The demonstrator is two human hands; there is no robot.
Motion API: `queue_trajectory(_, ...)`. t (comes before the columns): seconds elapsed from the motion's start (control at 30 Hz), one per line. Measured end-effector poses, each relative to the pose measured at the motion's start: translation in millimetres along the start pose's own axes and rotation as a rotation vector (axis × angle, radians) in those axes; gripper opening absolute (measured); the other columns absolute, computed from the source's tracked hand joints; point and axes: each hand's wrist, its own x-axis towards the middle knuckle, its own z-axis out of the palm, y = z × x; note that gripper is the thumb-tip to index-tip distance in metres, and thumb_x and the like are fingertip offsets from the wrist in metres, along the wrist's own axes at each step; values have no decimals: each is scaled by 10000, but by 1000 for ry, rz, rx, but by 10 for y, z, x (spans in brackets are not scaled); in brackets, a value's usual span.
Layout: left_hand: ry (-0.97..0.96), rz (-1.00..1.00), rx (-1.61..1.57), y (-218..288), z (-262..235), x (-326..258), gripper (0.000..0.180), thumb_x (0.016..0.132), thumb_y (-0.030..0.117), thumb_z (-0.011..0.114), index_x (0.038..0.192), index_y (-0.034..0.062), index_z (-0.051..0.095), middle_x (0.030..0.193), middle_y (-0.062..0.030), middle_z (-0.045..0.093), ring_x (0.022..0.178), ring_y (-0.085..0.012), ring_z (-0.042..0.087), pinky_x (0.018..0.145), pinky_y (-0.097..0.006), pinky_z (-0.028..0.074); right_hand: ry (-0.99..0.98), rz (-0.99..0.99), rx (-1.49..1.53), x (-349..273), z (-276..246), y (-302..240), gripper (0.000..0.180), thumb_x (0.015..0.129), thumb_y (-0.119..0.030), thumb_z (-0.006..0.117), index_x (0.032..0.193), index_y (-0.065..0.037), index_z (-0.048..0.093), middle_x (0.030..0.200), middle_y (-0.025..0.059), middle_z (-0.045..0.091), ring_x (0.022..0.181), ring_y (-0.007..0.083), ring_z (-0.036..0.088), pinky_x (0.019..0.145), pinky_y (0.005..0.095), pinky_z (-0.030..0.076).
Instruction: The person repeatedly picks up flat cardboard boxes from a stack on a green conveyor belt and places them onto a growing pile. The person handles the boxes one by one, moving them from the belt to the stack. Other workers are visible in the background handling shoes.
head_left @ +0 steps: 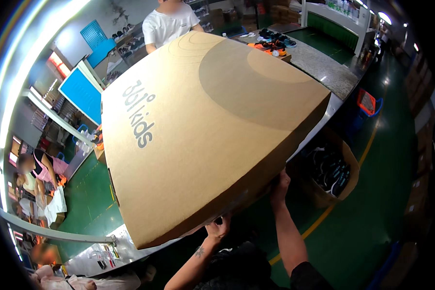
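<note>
A large brown shoe carton [179, 169] with grey printing and a darker round shape on top fills the middle of the view, raised and tilted. My left hand [218, 229] grips its near side low down, thumb and fingers curled at the edge. Farther right, my right hand [280, 187] is closed on the lower edge near the right corner, its fingertips partly hidden beneath the cardboard. What lies directly under the carton is hidden.
A person in a white shirt [169, 24] stands beyond the carton. Dark and orange shoes [274, 44] lie on the grey worktop [319, 58]. To my right, an open carton of dark shoes [353, 174] stands on the green floor, near a blue and orange bin [367, 102]. Other people work at left.
</note>
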Motion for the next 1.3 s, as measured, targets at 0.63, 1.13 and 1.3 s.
queue_trajectory(0.63, -82, -33, -240, -182, -320, -291, 877, 869, 320, 681, 1519, -4, 189, 1549, -269, 216, 1397, -428, 281, 1119, -478, 248, 240, 212, -19, 152, -965, 692, 509, 938, -367, 577, 1308, -20, 548, 1335, 189, 571, 1214, 349, 556, 1046, 467, 425)
queue_trajectory(1.13, -287, -1327, -517, -2011, -2486, -2374, 520, 957, 466, 546, 1146, -8, 648, 1142, -202, 661, 1077, -313, 620, 929, -408, 480, -332, 725, -1166, -2789, -899, 1180, 313, 918, -238, 636, 1106, 6, 690, 1077, 123, 703, 1007, 228, 631, 918, 342, 491)
queue_trajectory(1.3, -213, -1574, -654, -2164, -3030, -2733, 516, 966, 432, 533, 1087, -55, 651, 981, -265, 671, 950, -363, 650, 818, -419, 502, -411, 838, -1229, -3061, -366, 1028, 244, 939, -237, 587, 1051, -53, 702, 1006, 116, 716, 900, 217, 626, 858, 354, 498)
